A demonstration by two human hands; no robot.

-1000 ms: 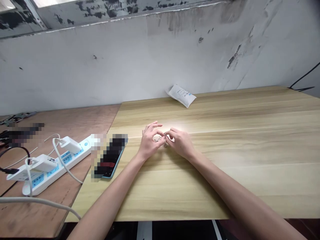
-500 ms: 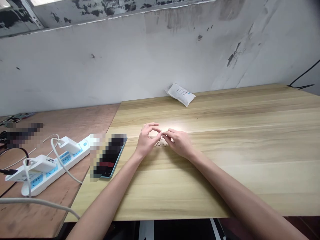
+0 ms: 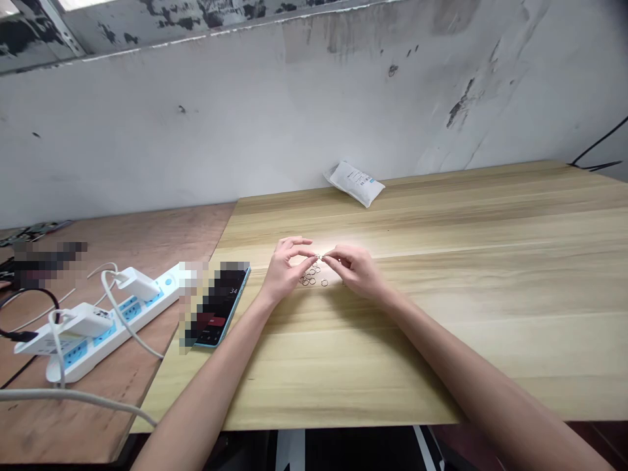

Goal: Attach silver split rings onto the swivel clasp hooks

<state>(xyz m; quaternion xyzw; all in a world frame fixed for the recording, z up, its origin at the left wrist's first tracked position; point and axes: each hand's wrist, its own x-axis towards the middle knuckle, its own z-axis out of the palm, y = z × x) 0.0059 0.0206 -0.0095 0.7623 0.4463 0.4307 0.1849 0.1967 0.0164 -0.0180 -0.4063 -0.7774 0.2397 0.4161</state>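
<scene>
Above the middle of a pale wood tabletop [image 3: 490, 261], holds two bare hands close together, with fingertips almost in contact. With the left hand [image 3: 287, 268], pinches a tiny shiny piece [image 3: 318, 257] between thumb and forefinger, with the other fingers loosely outstretched. With the right hand [image 3: 356, 268], pinches at the same piece from the opposite side, between thumb and forefinger, with the other fingers curled inward. Too small, that piece, to make out in detail. Just below the fingertips, on the wood: a loose cluster of thin metal rings [image 3: 309, 277], near the left thumb, and one single ring [image 3: 324, 286] a little to the right of the cluster. To the left of both hands: a dark-screened phone [image 3: 216, 317] with a blue edge, flat on the tabletop, partly pixelated. Farther left, on a reddish-brown table [image 3: 122, 235]: a white power strip [image 3: 132, 309] with blue sockets. At the back, near a stained white wall [image 3: 275, 131]: a white printed packet [image 3: 356, 184], at a slant.
</scene>
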